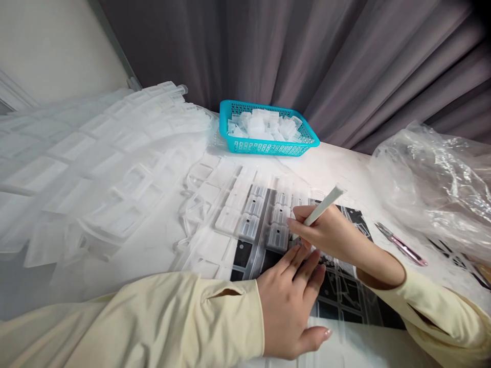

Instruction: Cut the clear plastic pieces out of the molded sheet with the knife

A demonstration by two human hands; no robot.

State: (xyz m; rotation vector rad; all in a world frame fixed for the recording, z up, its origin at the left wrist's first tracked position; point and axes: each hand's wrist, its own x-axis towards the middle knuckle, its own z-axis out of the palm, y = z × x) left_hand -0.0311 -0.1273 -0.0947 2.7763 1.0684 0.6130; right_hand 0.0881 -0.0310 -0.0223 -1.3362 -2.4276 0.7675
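The right hand (330,232), right of center in the frame, pinches a white pen-like tool (324,205); its tip is hidden. The left hand (289,301), lower center, is spread palm down, its fingertips near the right hand. The molded plastic sheet (248,225) lies at frame center, partly over a black mat (242,254) on the desk (333,161). The step in hand appears to be tool work on the sheet. The next move likely calls for steady left-hand support, fingers clear of the tip.

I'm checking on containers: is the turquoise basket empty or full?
Partly full: translucent white pieces heap inside the turquoise basket, while bare mesh shows along its back wall.
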